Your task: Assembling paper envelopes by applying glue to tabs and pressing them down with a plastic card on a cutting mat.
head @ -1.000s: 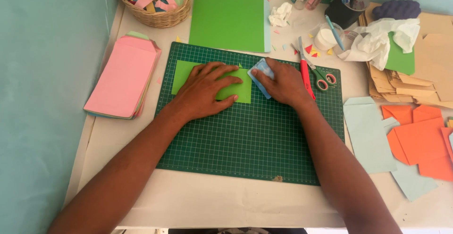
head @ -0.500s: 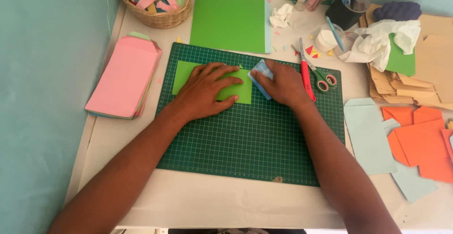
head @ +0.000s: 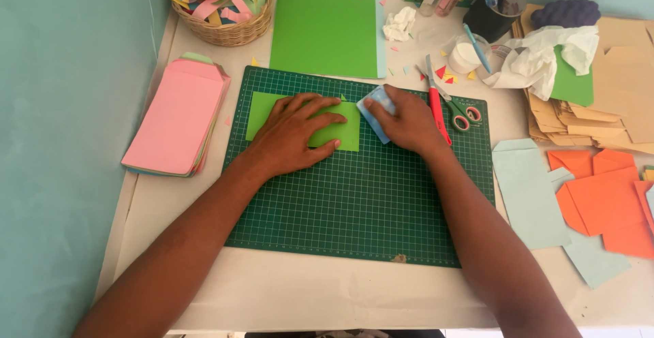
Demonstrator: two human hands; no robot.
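A light green paper rectangle (head: 262,110) lies on the dark green cutting mat (head: 354,202). My left hand (head: 296,133) rests flat on it, fingers spread, pressing it down. Just right of the green paper, my right hand (head: 409,120) holds a small light blue pad or card (head: 375,103) against the mat, touching the paper's right end.
Red-handled scissors (head: 446,106) lie right of my right hand. A pink envelope stack (head: 177,116) sits left of the mat, a basket of paper scraps (head: 221,4) at back left, a green sheet (head: 323,31) behind. Orange and blue envelopes (head: 599,195) lie right.
Both hands stay almost where they were. My right hand with the blue piece has shifted slightly along the right end of the green paper.
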